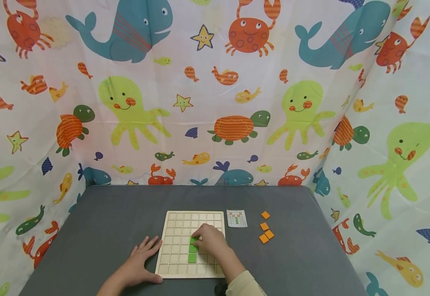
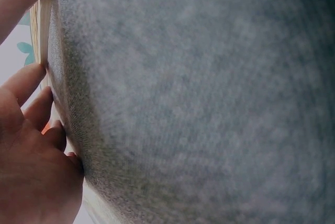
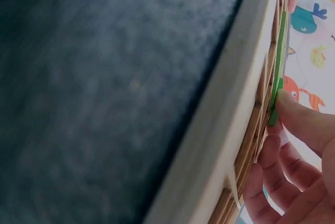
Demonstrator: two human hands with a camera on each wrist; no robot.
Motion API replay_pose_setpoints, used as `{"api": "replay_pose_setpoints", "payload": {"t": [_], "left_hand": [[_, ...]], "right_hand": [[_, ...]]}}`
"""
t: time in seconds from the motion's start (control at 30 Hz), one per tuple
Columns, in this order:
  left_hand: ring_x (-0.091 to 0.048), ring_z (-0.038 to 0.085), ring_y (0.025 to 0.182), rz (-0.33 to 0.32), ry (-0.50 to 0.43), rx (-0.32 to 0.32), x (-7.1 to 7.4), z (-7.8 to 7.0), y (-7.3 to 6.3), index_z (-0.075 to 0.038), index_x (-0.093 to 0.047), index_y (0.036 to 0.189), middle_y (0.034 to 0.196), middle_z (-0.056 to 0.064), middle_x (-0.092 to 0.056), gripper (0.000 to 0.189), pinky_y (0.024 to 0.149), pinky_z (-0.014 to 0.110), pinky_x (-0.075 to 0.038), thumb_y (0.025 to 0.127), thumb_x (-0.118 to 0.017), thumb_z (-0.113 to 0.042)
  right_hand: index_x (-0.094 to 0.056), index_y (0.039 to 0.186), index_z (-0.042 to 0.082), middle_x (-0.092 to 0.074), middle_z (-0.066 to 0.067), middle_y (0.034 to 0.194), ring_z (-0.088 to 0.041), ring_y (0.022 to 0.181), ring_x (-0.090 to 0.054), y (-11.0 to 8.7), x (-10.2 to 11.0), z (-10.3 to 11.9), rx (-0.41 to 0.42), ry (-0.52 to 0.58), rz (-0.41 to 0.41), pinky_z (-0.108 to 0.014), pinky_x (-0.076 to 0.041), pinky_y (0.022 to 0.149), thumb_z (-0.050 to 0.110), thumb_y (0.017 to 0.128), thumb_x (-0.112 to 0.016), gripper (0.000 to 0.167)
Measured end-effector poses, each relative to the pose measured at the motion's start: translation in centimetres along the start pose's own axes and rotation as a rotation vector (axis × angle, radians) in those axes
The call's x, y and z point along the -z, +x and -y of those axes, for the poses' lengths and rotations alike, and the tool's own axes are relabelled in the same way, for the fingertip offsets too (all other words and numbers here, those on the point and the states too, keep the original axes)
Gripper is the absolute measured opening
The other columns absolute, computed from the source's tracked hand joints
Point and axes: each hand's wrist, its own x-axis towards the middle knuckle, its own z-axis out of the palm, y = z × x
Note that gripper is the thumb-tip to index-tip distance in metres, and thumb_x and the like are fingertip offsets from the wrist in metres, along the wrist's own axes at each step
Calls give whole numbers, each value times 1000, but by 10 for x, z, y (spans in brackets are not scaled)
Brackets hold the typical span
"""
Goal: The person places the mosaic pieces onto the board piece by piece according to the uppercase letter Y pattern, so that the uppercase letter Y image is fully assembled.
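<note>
A pale wooden board (image 1: 174, 246) with a grid of square recesses lies on the grey table. Green square tiles (image 1: 192, 258) form a column near its middle. My right hand (image 1: 212, 240) is over the board and pinches a green tile (image 3: 273, 115) at the column's upper end; the fingers partly cover it in the head view. My left hand (image 1: 139, 261) lies spread at the board's left side, its fingertips and thumb touching the edge. In the left wrist view, the left fingers (image 2: 32, 84) are against the board's side.
Right of the board lies a small card (image 1: 236, 218) printed with a coloured grid pattern. Farther right, several orange square tiles (image 1: 264, 226) lie on the grey tabletop (image 1: 296, 255). A curtain (image 1: 207, 164) with sea animals hangs around the table's back and sides.
</note>
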Motion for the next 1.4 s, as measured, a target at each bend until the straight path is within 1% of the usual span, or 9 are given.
{"api": "replay_pose_setpoints", "payload": {"t": [0.17,0.33,0.53,0.63,0.73,0.8,1.0,1.27,1.4], "left_hand": [[-4,49,154,0,3,7,-1,1,0,-14,-39,157,166,15,-27,120,116,73,-2,57,-95,-49],[-3,48,154,5,2,11,-1,2,1,-15,-38,158,166,14,-26,120,116,72,-2,58,-95,-49],[-3,48,154,7,8,17,-1,2,1,-16,-38,158,166,14,-26,120,116,72,-2,57,-94,-50],[-3,48,154,6,14,13,0,1,0,-15,-38,158,166,15,-26,119,116,73,-2,58,-94,-50],[-2,50,153,6,9,1,1,-1,-1,-14,-37,158,166,16,-25,119,115,74,-1,59,-94,-47],[-1,50,153,8,4,-7,2,-2,-2,-13,-37,158,166,17,-24,119,115,74,0,59,-95,-46],[-1,52,152,21,-5,-18,1,-2,-2,-12,-36,158,166,18,-24,117,114,75,0,61,-95,-43],[-1,51,153,30,-8,-1,0,1,0,-13,-36,158,167,17,-24,117,114,75,0,62,-94,-44],[-1,51,153,23,-3,0,0,1,1,-13,-36,158,167,17,-24,118,114,75,-1,61,-94,-47]], "right_hand": [[-82,107,22,-71,4,104,-15,93,-68,1,-1,4,-33,5,-14,-32,-57,72,20,85,-81,21],[-83,101,21,-74,4,102,-18,96,-70,3,0,8,-69,32,-51,-35,-57,68,14,83,-80,20],[-80,108,20,-70,3,97,-16,87,-67,-3,4,6,-77,31,-79,-32,-52,63,13,87,-76,23],[-79,111,17,-72,2,101,-18,89,-69,-7,10,3,-74,77,-104,-30,-51,58,10,88,-73,25],[-78,113,15,-73,-1,107,-20,90,-70,-12,17,1,-85,128,-113,-31,-51,59,10,91,-71,24],[-77,114,15,-72,-2,107,-18,86,-68,-15,21,0,-92,147,-117,-32,-51,60,10,92,-72,23],[-77,113,15,-71,-1,108,-13,84,-65,-25,29,-10,-99,165,-144,-31,-50,62,10,91,-74,23],[-76,114,14,-71,-4,108,-14,82,-65,-34,39,-33,-89,200,-164,-28,-49,60,8,91,-74,24],[-75,116,13,-71,-6,111,-19,87,-68,-38,45,-48,-99,220,-191,-30,-53,63,8,91,-74,26]]}}
